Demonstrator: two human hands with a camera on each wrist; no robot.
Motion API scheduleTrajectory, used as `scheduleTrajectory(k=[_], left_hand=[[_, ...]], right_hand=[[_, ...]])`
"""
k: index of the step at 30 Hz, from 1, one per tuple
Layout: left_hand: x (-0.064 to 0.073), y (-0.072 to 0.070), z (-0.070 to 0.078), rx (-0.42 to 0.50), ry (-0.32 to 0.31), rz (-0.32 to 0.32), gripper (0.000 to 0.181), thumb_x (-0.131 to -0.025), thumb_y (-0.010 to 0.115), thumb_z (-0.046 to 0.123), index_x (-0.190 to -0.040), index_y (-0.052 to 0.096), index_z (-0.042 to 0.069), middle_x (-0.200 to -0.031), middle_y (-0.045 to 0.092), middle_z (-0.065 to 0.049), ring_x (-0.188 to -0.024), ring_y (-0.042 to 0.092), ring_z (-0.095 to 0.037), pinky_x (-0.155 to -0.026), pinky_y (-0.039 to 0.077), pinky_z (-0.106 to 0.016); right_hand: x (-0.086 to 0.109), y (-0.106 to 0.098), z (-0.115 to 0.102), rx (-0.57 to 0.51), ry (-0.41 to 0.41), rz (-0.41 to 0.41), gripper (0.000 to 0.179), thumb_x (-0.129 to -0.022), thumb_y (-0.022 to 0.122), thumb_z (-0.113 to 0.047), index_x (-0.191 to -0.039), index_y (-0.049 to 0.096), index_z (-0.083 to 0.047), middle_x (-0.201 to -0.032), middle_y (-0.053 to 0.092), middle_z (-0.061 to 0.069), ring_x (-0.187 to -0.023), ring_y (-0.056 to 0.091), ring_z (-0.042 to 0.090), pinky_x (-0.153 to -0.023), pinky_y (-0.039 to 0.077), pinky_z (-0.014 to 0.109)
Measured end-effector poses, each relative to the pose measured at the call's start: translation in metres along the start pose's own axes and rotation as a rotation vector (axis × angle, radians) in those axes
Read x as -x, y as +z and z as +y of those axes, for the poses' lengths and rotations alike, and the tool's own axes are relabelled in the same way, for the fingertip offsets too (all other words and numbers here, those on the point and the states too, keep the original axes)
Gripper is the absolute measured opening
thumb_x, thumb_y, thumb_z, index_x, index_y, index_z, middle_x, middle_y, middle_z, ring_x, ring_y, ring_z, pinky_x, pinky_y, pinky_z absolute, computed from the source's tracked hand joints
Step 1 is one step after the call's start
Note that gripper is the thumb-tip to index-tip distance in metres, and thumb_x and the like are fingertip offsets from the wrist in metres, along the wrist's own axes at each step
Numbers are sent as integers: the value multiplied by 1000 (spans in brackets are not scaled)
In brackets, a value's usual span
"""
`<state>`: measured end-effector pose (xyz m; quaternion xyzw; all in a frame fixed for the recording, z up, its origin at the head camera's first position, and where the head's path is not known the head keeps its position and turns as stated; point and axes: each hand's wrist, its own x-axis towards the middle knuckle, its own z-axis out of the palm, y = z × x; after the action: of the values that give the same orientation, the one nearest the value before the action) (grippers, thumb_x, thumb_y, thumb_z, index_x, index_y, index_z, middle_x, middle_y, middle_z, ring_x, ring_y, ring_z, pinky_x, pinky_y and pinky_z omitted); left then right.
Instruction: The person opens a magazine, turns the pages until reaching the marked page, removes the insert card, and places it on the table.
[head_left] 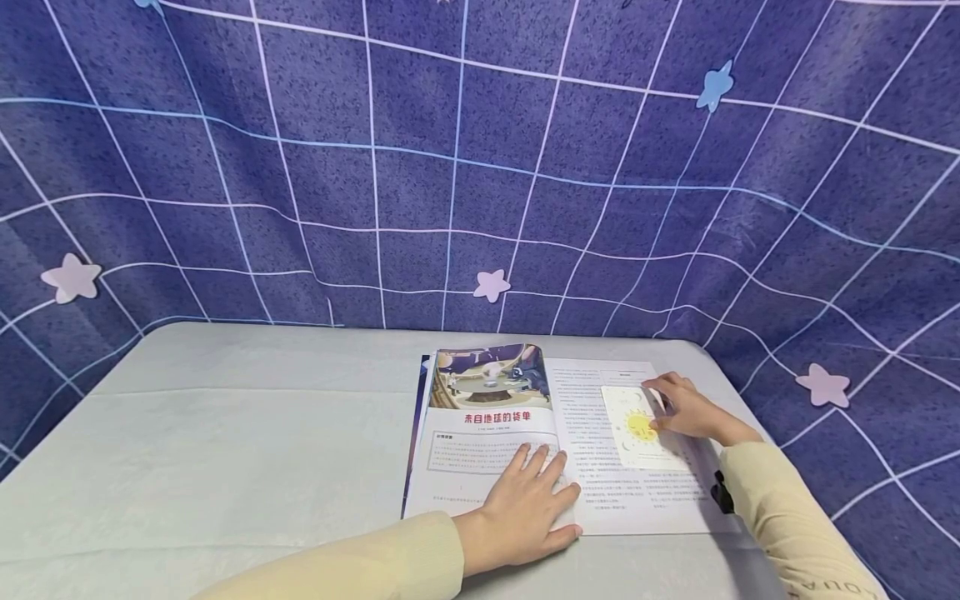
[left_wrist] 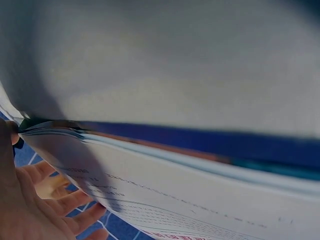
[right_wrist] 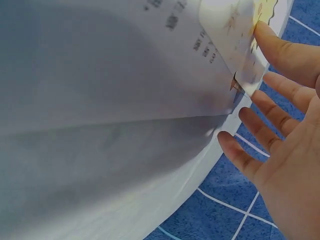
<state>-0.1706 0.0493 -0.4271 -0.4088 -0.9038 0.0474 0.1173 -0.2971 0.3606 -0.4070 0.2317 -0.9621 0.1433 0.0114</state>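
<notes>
An open magazine (head_left: 603, 493) lies on the table, with a colour illustration (head_left: 472, 379) and a red Chinese title on its left page. My left hand (head_left: 521, 507) rests palm down with fingers spread across the lower part of that page, close to the spine. Over the printed right page is a pale card (head_left: 624, 408) bearing a yellow smiling sun. My right hand (head_left: 684, 408) pinches this card at its right side. In the right wrist view the thumb (right_wrist: 282, 47) presses on the card's face (right_wrist: 240, 42), while the fingers reach its edge.
A light grey cloth covers the table (head_left: 225, 433). Behind it hangs a blue curtain (head_left: 420, 192) with a grid of white lines and star shapes. A small black device (head_left: 722, 492) sits at my right wrist. The magazine's dark cover edge (left_wrist: 200, 146) shows in the left wrist view.
</notes>
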Motion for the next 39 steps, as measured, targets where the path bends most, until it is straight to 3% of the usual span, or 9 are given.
scheduleTrajectory(k=[7,21,32,39], left_hand=[[0,1,0,5,1,7,50,-91,31,58,-126,51,28,-138,42,-10,-127,40,-31,-103,29,-48],[1,0,0,8,9,19,50,-91,31,58,-125,51,28,-137,43,-11,-126,41,-31,-103,29,-48],[1,-1,-1,17,13,4,51,-91,31,57,-127,50,27,-138,42,-12,-127,40,-32,-104,29,-49],[0,-1,-1,5,13,1,51,-91,30,57,-128,50,27,-138,42,-12,-127,40,-32,-104,29,-49]], right_hand=[[-1,0,-2,12,25,-11,61,-68,74,-15,-121,51,5,-114,46,25,-100,43,39,-84,36,54],[-1,1,-2,12,55,4,62,-66,75,-15,-120,52,5,-113,46,24,-96,42,35,-80,36,49],[1,0,-1,6,131,-14,66,-66,76,-23,-123,48,-2,-118,49,29,-107,45,46,-82,37,62],[3,-1,1,-104,99,28,68,-63,79,-17,-121,48,3,-105,51,23,-91,50,32,-75,40,41]])
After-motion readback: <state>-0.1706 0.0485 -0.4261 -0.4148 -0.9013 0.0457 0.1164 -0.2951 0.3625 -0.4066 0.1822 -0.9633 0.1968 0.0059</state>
